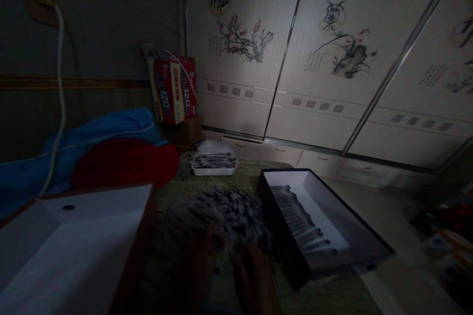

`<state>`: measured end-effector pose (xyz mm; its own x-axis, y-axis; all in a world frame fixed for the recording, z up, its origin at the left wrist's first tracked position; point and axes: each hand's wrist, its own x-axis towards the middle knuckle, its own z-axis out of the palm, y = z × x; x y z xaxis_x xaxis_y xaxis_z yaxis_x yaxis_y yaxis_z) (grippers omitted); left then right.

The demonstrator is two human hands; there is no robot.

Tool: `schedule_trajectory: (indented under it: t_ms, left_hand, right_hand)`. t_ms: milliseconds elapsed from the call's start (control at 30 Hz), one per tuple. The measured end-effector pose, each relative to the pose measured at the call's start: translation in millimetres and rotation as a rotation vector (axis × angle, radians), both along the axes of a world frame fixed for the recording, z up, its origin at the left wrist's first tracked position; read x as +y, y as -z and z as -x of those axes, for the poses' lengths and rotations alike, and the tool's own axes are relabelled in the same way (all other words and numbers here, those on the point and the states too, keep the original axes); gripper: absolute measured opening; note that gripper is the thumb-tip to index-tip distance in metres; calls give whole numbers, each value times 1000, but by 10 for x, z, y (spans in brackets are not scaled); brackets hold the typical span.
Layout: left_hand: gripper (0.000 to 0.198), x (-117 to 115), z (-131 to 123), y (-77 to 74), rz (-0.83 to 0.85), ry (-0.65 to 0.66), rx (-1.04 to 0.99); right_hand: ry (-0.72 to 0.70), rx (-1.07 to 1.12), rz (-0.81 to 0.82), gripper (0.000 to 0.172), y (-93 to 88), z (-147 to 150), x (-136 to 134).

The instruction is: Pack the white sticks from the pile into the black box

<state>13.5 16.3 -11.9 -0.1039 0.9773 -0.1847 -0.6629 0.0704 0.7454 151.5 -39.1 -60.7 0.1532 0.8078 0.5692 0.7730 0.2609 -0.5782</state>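
Sticks [240, 209], slender and pen-like, lie heaped in the lower center of the frame, near a person's left hand [203, 251] and right hand [254, 273]; in the dim light, one cannot tell whether either's fingers are open or closed. More lie in a row inside a dark-rimmed box [328, 194] at lower right.

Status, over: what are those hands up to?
Left hand, right hand at near edge of heaped pen-like sticks; grips too dark to read. Heap between brown-edged box and black box; more sticks inside the latter.
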Motion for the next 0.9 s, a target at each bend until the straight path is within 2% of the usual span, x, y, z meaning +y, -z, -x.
schedule_trajectory:
  t_ms: [67,167,267,400,533,700,900]
  left_hand:
    - [22,-14,-7,-74,41,29,14]
    - [23,-29,-12,-124,86,45,13]
    - [22,-28,-10,-74,103,29,-8]
    - [26,-10,-7,38,96,10,-56]
    - [36,16,-13,105,101,-3,-39]
    - [43,22,-25,147,110,11,64]
    - [45,21,-60,171,48,51,204]
  right_hand:
    - [0,-34,89,22,-59,2,25]
    - [84,-128,210,23,-191,-6,79]
    - [130,-102,267,21,-253,-5,129]
    - [125,-73,293,21,-217,7,161]
    - [89,-150,236,22,-190,-9,136]
    - [-94,170,100,16,-252,-69,30]
    - [-155,370,12,16,-264,-46,-18]
